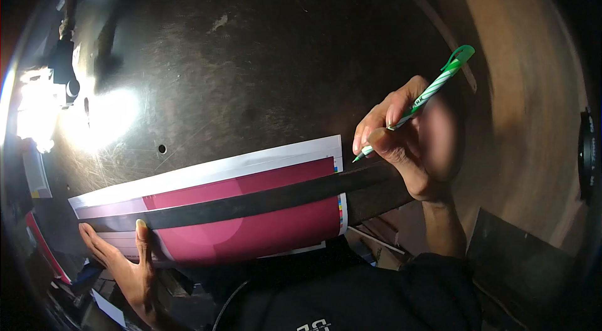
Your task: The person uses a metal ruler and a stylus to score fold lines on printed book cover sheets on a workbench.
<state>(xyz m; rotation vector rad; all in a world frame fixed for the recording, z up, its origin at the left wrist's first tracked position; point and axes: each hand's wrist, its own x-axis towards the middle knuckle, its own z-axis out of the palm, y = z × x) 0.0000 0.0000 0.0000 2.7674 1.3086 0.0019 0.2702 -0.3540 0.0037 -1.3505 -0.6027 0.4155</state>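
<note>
A large printed sheet [263, 231], magenta with a white border, lies on a dark metal table [251, 61]. A long dark flat bar [251, 202] lies across the sheet like a straightedge. My left hand [128, 262] rests flat at the sheet's lower left, thumb pressing on the bar's left end. My right hand [407, 136] grips a green-and-white striped pen [426, 96], with the tip just above the bar's right end, next to the sheet's right edge.
A bright lamp glare [37, 108] sits at the far left beside a dark fitting [64, 61]. A brown curved surface [520, 99] runs along the right. Loose papers and clutter [370, 243] lie below the table's near edge.
</note>
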